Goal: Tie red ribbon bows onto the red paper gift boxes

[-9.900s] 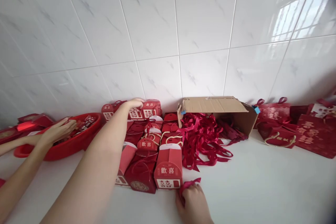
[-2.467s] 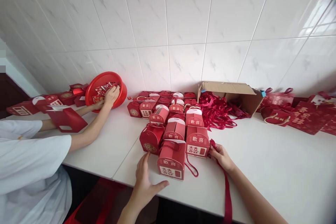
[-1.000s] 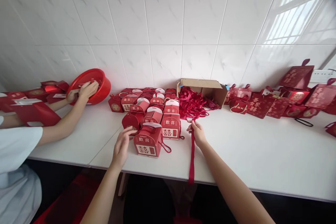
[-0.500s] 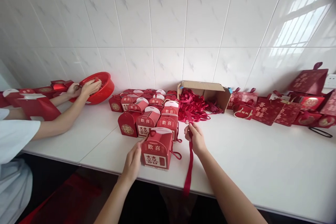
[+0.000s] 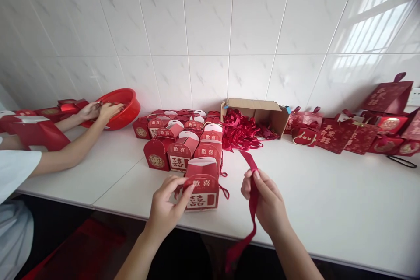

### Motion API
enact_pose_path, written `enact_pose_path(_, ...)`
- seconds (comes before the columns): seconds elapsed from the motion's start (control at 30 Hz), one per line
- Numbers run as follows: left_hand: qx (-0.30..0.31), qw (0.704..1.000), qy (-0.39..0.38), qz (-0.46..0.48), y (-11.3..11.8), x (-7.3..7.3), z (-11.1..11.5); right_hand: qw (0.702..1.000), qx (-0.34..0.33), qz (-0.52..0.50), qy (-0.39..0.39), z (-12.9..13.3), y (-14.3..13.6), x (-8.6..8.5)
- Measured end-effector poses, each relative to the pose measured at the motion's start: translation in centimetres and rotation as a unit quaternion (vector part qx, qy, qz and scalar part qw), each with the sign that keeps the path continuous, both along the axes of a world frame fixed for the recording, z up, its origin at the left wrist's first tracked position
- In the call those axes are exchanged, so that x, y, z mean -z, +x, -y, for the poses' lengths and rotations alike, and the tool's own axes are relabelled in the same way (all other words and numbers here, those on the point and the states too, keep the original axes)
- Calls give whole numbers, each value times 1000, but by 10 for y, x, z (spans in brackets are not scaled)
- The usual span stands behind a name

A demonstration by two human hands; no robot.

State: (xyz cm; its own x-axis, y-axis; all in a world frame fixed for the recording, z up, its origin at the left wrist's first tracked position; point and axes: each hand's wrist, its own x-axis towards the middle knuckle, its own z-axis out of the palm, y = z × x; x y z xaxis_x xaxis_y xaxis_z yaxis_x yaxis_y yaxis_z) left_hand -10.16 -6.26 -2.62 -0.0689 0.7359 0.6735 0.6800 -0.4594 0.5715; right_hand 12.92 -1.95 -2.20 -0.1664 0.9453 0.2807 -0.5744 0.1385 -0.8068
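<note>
A red gift box (image 5: 204, 190) with a white double-happiness label stands near the table's front edge. My left hand (image 5: 169, 203) is at its left side, with thumb and fingers pinching the box's front top edge. To the right, my right hand (image 5: 264, 197) grips a dark red ribbon (image 5: 253, 210) between thumb and fingers; the ribbon's lower end hangs past the table edge. Behind the box stand rows of similar red boxes (image 5: 180, 151). A cardboard box (image 5: 256, 104) lies behind, with a heap of red ribbons (image 5: 241, 129) spilling from it.
At the left, another person's hands (image 5: 110, 111) reach into a red basin (image 5: 131, 107) beside more red boxes (image 5: 42, 133). Several red bags and boxes (image 5: 336, 134) line the wall at the right. A black cord loop (image 5: 402, 162) lies at the far right.
My right hand has come nearer with the ribbon, whose upper end now shows above the fingers. My left hand has moved from the box's side to its front top edge.
</note>
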Motion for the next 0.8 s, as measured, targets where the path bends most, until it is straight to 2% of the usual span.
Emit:
enact_pose_path(0.13,23,997,20,-74,30,-7,4,997,-63,-41,-3,31,1,1)
enact_pose_path(0.27,38,998,-12,-48,47,-10,9,987,-129,-89,-31,43,-15,8)
enact_pose_path(0.43,59,997,-55,5,49,-10,15,970,-198,-128,-63,51,-39,39)
enact_pose_path(0.57,62,996,-59,25,49,-10,16,962,-213,-151,-75,58,-46,60)
enact_pose_path(0.8,75,993,-85,27,49,-10,16,962,-212,-127,-118,68,-41,71)
